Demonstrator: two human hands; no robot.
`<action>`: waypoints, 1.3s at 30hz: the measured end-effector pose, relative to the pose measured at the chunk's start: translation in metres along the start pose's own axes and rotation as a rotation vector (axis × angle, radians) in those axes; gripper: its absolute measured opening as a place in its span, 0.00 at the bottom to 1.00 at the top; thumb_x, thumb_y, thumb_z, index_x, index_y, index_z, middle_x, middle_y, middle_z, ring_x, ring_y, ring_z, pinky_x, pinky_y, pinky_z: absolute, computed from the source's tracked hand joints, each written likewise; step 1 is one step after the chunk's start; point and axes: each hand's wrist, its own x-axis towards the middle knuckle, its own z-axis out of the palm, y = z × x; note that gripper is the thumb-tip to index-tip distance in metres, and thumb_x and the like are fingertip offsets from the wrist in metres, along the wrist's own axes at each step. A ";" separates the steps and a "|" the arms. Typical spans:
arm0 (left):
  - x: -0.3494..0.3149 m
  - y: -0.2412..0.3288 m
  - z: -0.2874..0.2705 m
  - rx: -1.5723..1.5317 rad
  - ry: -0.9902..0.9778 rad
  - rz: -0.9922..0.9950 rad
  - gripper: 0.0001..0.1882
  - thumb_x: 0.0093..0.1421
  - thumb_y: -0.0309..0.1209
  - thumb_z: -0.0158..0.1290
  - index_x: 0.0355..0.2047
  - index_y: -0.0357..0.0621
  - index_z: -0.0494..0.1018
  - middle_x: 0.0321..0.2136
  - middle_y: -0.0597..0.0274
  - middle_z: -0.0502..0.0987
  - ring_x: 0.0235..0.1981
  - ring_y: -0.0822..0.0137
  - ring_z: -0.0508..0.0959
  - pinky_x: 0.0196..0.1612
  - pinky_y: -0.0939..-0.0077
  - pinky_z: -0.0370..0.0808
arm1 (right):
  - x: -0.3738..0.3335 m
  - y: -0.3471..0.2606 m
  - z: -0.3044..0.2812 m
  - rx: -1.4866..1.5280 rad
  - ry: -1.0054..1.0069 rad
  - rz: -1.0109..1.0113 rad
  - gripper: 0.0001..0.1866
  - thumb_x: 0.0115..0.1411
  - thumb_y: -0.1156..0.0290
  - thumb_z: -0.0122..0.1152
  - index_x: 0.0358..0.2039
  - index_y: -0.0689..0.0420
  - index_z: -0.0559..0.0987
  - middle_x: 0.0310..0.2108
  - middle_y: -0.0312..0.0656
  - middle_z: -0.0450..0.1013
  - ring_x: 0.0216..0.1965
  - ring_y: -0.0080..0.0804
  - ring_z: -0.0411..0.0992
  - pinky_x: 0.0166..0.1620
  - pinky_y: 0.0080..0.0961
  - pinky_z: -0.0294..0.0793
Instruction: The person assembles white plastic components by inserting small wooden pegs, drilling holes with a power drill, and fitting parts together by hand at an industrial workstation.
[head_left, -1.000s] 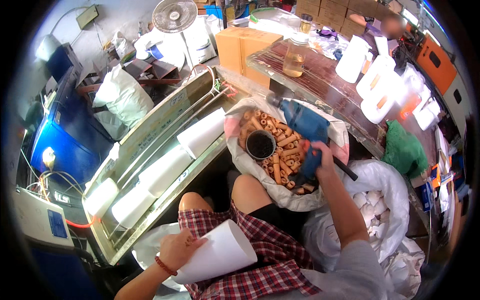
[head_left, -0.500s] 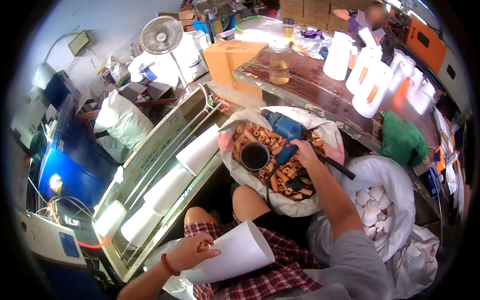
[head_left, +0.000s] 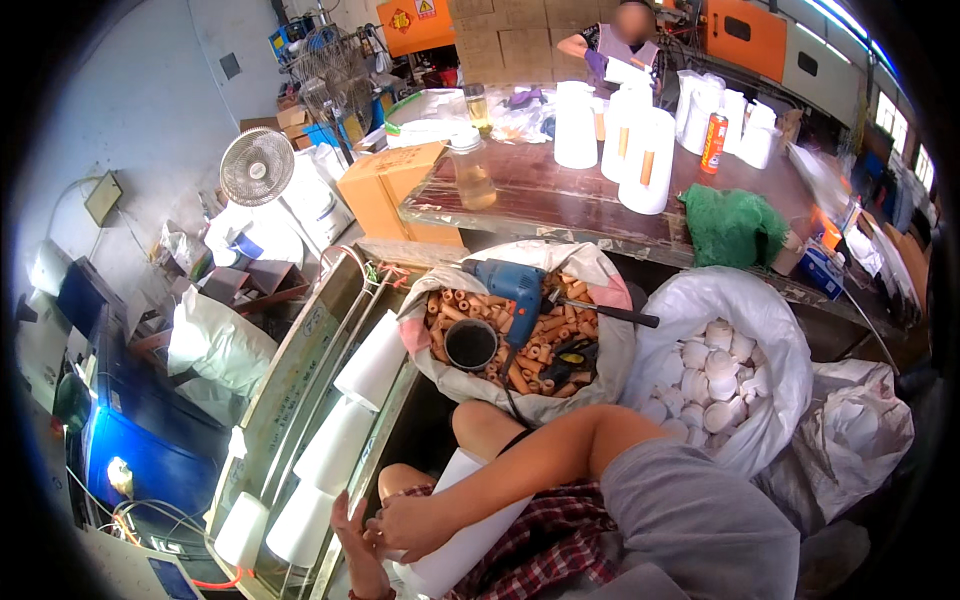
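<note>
Single head-worn fisheye, close, downward over lap [head_left: 540,540] toward cluttered workbench [head_left: 560,205].

Dark wooden table [head_left: 560,195]: white jugs [head_left: 640,150], glass jar [head_left: 470,170], green cloth [head_left: 733,225], spray can [head_left: 711,142].

Blue drill [head_left: 512,285] atop sack of orange tubes [head_left: 545,345]; desk fan [head_left: 257,166].

White cone [head_left: 470,525], blue drill [head_left: 510,283], orange-brown tubes [head_left: 535,350], green cloth [head_left: 733,225], red plaid shorts [head_left: 545,555]
</note>
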 end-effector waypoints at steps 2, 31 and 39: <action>0.008 -0.007 -0.015 0.024 0.091 0.035 0.32 0.63 0.55 0.33 0.60 0.48 0.52 0.60 0.60 0.54 0.62 0.59 0.54 0.59 0.57 0.55 | 0.011 0.003 0.025 -0.136 0.058 -0.051 0.13 0.53 0.61 0.53 0.25 0.59 0.74 0.27 0.42 0.72 0.33 0.42 0.73 0.37 0.41 0.70; 0.064 0.018 0.033 0.005 -0.065 -0.120 0.13 0.64 0.36 0.39 0.38 0.41 0.68 0.31 0.59 0.72 0.31 0.68 0.71 0.35 0.77 0.69 | -0.482 0.144 -0.297 -0.772 1.158 1.669 0.26 0.52 0.44 0.52 0.31 0.58 0.77 0.26 0.54 0.75 0.32 0.52 0.74 0.38 0.46 0.71; 0.062 0.024 0.038 0.113 -0.022 -0.221 0.13 0.63 0.36 0.41 0.38 0.39 0.67 0.31 0.59 0.71 0.30 0.68 0.71 0.35 0.78 0.70 | -0.497 0.173 -0.293 -0.802 1.223 1.719 0.24 0.54 0.47 0.52 0.33 0.58 0.77 0.26 0.52 0.75 0.31 0.53 0.74 0.37 0.46 0.72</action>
